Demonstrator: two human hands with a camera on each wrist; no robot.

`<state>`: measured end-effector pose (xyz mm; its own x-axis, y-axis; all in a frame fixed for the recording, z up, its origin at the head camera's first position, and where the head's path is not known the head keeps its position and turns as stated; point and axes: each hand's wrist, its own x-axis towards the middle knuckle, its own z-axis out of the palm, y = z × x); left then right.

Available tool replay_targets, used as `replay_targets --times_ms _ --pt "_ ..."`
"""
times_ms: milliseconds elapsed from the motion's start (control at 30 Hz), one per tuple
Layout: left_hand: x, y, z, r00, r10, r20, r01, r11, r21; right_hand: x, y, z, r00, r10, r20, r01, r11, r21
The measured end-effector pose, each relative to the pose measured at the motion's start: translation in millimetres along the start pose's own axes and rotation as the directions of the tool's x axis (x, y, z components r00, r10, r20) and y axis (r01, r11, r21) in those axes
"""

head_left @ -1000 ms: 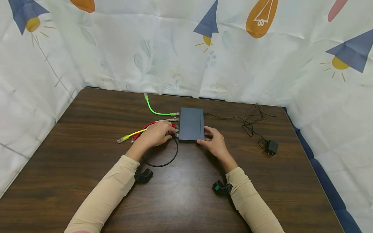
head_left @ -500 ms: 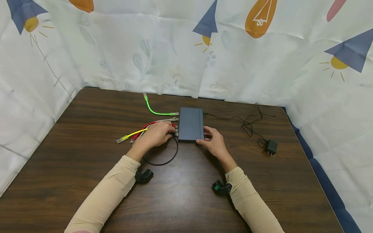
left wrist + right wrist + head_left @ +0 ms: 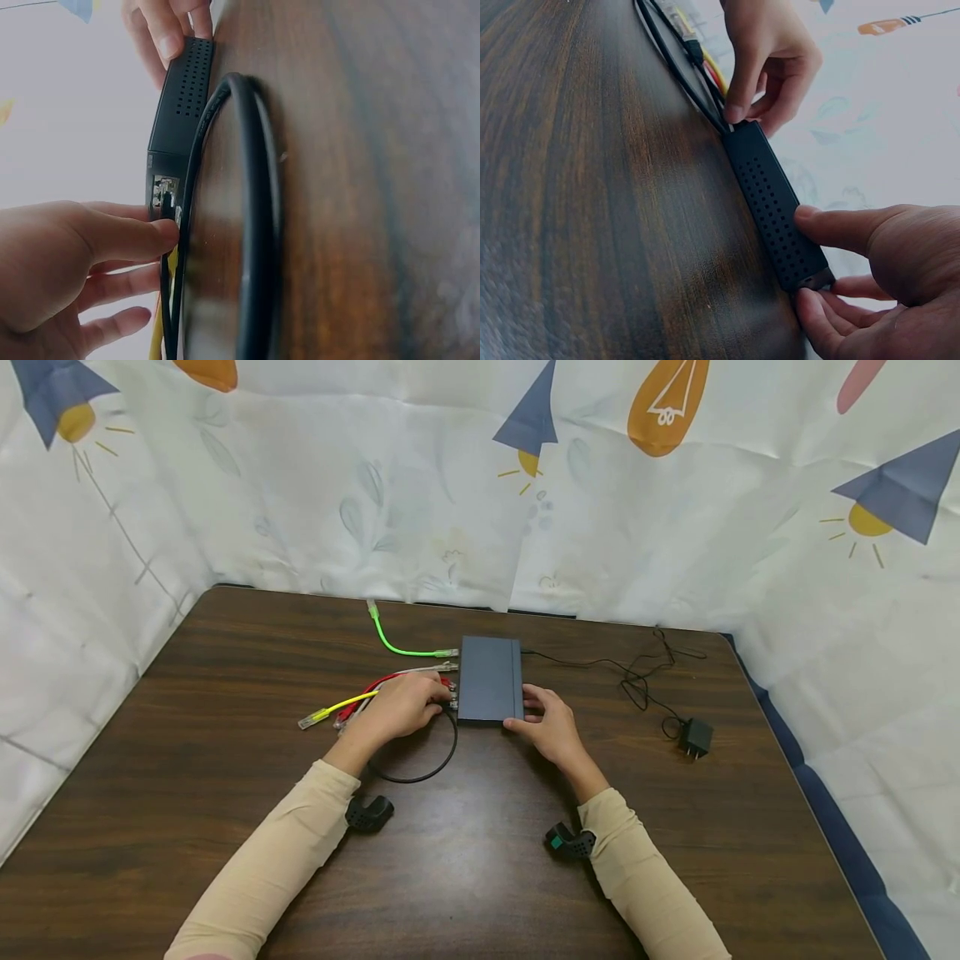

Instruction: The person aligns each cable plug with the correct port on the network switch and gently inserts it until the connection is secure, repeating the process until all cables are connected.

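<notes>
A dark grey network switch (image 3: 490, 681) lies on the table. My left hand (image 3: 408, 703) pinches the end of a black network cable (image 3: 412, 782) at a port on its left side; the left wrist view shows the thumb (image 3: 166, 234) right at the port opening. The cable loops toward me. My right hand (image 3: 553, 722) grips the switch's near right corner, thumb on the near vented side (image 3: 769, 210) and fingers round the right end. Green (image 3: 405, 652), grey (image 3: 423, 670), red (image 3: 381, 682) and yellow (image 3: 348, 702) cables run from the port side, partly hidden by my left hand.
From the switch's right side a thin black cord (image 3: 577, 662) runs in tangled loops to a power adapter (image 3: 696, 737). A patterned white curtain (image 3: 450, 527) hangs along the table's back and sides. Dark blue fabric (image 3: 832, 827) borders the right edge.
Both hands keep their places at the switch. The black cable's loop has risen slightly away from me. The whole view has shifted a little to the left.
</notes>
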<state>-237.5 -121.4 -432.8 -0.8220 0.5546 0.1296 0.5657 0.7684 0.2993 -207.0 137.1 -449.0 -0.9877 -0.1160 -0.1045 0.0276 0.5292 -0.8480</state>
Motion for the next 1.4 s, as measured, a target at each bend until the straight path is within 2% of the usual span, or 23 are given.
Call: replay_targets --times_ms 133,367,967,1233,1400 --pt "0.2 1.7 0.1 1.0 -0.008 -0.007 0.008 1.0 0.007 0.3 -0.6 0.2 1.0 -0.004 0.0 0.004 1.0 -0.004" --pt "0.7 3.8 1.1 1.0 0.016 -0.022 -0.015 1.0 0.026 0.8 -0.2 -0.1 1.0 -0.006 -0.005 0.006 1.0 -0.001" --pt "2.1 3.6 -2.6 1.0 -0.005 0.015 0.005 0.999 0.036 0.5 1.1 -0.3 1.0 -0.015 -0.012 0.015 1.0 0.003" --pt "4.0 3.4 -6.6 0.999 -0.018 0.042 0.015 0.996 0.084 1.8 1.0 -1.6 1.0 -0.024 -0.017 0.024 1.0 -0.003" --pt "3.7 3.3 -7.2 0.998 0.008 0.063 -0.016 0.992 0.128 1.4 2.6 -0.2 1.0 -0.019 -0.004 0.019 1.0 0.003"
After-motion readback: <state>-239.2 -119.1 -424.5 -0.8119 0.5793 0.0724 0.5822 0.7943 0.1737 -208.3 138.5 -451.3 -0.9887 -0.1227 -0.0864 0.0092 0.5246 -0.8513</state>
